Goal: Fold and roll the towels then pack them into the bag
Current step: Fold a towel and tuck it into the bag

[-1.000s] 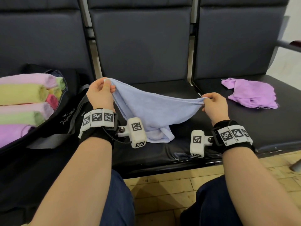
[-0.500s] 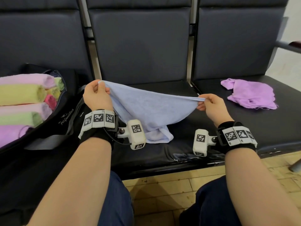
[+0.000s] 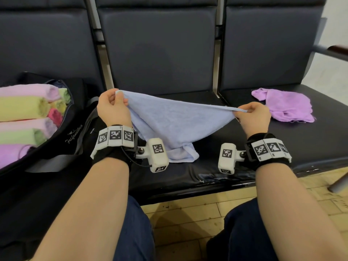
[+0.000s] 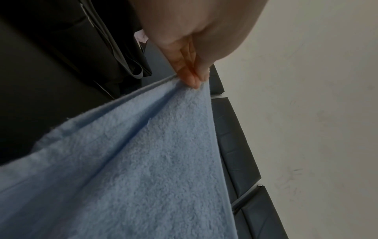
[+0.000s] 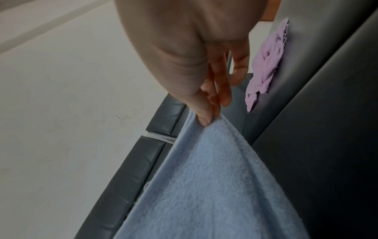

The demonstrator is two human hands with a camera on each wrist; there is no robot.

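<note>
A light blue towel (image 3: 175,121) hangs stretched between my two hands above the middle bench seat, its lower end bunched on the cushion. My left hand (image 3: 114,102) pinches one upper corner of the blue towel (image 4: 143,161). My right hand (image 3: 248,112) pinches the opposite corner of the same towel (image 5: 214,186). A crumpled purple towel (image 3: 284,105) lies on the right seat, also seen as the purple towel (image 5: 266,59) in the right wrist view. The open black bag (image 3: 62,140) on the left seat holds several rolled towels (image 3: 22,108) in pink, yellow, green and purple.
Dark padded bench seats (image 3: 207,178) with upright backrests (image 3: 160,49) run across the view. A wooden armrest (image 3: 337,50) ends the bench at far right. My knees in dark trousers are at the bottom, over a yellow tiled floor (image 3: 188,219).
My hands have drawn further apart and the blue towel's top edge is now pulled nearly straight. The right hand has shifted right, toward the purple towel.
</note>
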